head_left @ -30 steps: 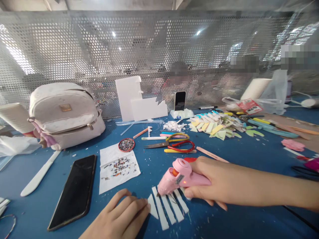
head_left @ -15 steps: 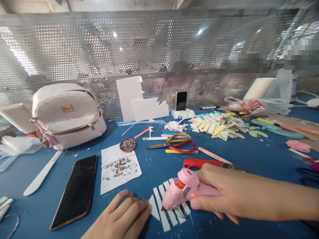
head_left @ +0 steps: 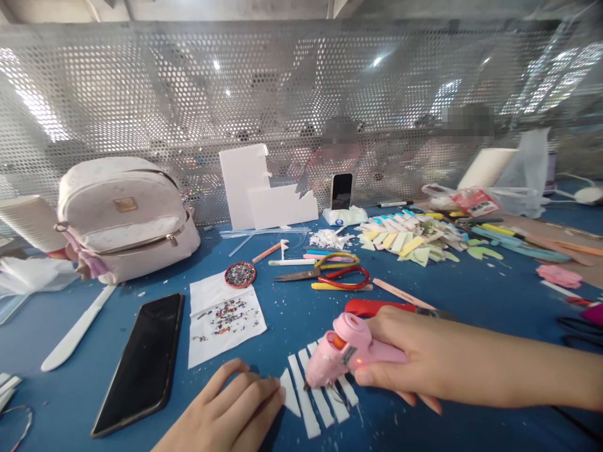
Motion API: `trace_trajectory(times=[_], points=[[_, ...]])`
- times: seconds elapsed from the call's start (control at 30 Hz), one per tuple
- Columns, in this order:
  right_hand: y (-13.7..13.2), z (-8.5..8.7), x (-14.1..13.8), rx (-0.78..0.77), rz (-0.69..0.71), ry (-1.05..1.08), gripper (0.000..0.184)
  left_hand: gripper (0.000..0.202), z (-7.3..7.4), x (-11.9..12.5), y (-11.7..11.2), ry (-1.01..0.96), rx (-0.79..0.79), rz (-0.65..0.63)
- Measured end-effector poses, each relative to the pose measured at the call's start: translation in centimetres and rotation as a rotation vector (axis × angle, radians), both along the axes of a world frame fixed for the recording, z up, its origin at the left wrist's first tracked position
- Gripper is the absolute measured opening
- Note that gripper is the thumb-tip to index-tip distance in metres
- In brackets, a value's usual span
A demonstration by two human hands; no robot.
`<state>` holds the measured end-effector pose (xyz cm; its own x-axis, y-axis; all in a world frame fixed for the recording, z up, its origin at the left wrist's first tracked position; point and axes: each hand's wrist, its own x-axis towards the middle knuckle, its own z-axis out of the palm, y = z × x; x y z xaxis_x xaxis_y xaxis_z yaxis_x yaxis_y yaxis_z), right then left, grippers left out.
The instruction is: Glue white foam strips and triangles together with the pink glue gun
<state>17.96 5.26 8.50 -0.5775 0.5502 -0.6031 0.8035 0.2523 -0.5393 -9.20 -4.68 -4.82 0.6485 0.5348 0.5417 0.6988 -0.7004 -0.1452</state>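
My right hand [head_left: 393, 345] is closed round the handle of a pink hot glue gun [head_left: 330, 358], thumb along its side. A small orange light glows on the gun. Its nozzle points down and left, low over several white foam strips [head_left: 304, 402] laid side by side on the blue table. The gun body covers part of them. At the left end of the row, my left hand [head_left: 233, 405] has bent fingers pressed together, their tips against a pointed white foam piece [head_left: 289, 392]. The left thumb is hidden.
Beyond the glue gun lie a red-handled tool [head_left: 372, 306], scissors [head_left: 339, 273] and markers. Left are a black phone [head_left: 141, 361], a paper [head_left: 226, 320] with tiny bits, a white plastic knife [head_left: 78, 333] and a backpack [head_left: 127, 220]. Cut paper strips [head_left: 409, 235] are heaped behind.
The glue gun and my right hand have shifted very slightly up and left over the strips. My left hand keeps its place, and the view has moved a little.
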Motion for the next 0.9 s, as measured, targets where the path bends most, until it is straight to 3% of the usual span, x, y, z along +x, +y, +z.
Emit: trace_trajectory(times=[0.43, 0.9], points=[[-0.1, -0.2, 0.4, -0.02, -0.021, 0.044, 0.028, 0.037, -1.2, -0.5, 0.2, -0.003, 0.041, -0.044], [0.1, -0.6, 0.5, -0.012, -0.004, 0.061, 0.029, 0.04, -1.4, -0.5, 0.4, -0.012, 0.059, -0.04]])
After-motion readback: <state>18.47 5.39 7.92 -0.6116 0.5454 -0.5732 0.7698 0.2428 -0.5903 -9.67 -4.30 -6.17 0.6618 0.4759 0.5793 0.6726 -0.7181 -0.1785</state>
